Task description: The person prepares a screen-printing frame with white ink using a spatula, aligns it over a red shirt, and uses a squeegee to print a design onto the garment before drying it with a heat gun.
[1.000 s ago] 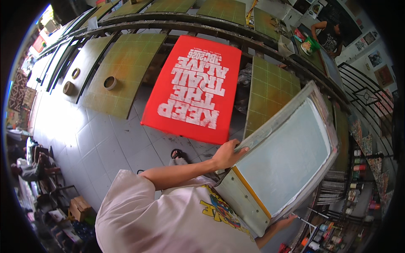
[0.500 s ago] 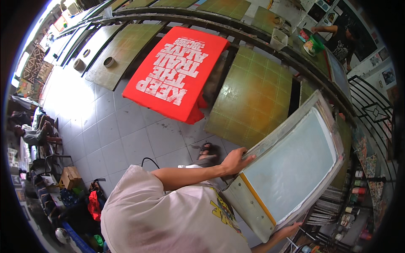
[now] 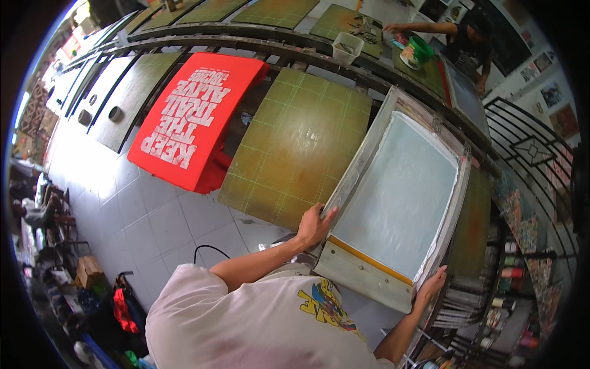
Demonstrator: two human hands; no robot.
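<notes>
I hold a screen-printing frame (image 3: 364,154) with pale blue-grey mesh (image 3: 399,190) by its two long sides. My left hand (image 3: 314,226) is closed on the left side near the close end, and my right hand (image 3: 432,284) is closed on the right side. A pale squeegee (image 3: 362,270) with a yellow-orange blade strip lies across the frame's near end. Left of the frame is a bare olive-green printing board (image 3: 301,141) with light grid lines. Beyond it, a red T-shirt (image 3: 212,92) with white block lettering is stretched over another board.
A dark rail (image 3: 215,46) runs behind the boards. On it stands a white tub (image 3: 348,49). At the far right a person (image 3: 470,46) reaches toward a green container (image 3: 418,50). Jars (image 3: 513,272) line shelves at the right. Two tape rolls (image 3: 115,113) lie on a left board.
The frame has swung more upright in view and moved left and up, both hands with it. My right hand now shows fully. The view has shifted, so the boards and red T-shirt appear further left.
</notes>
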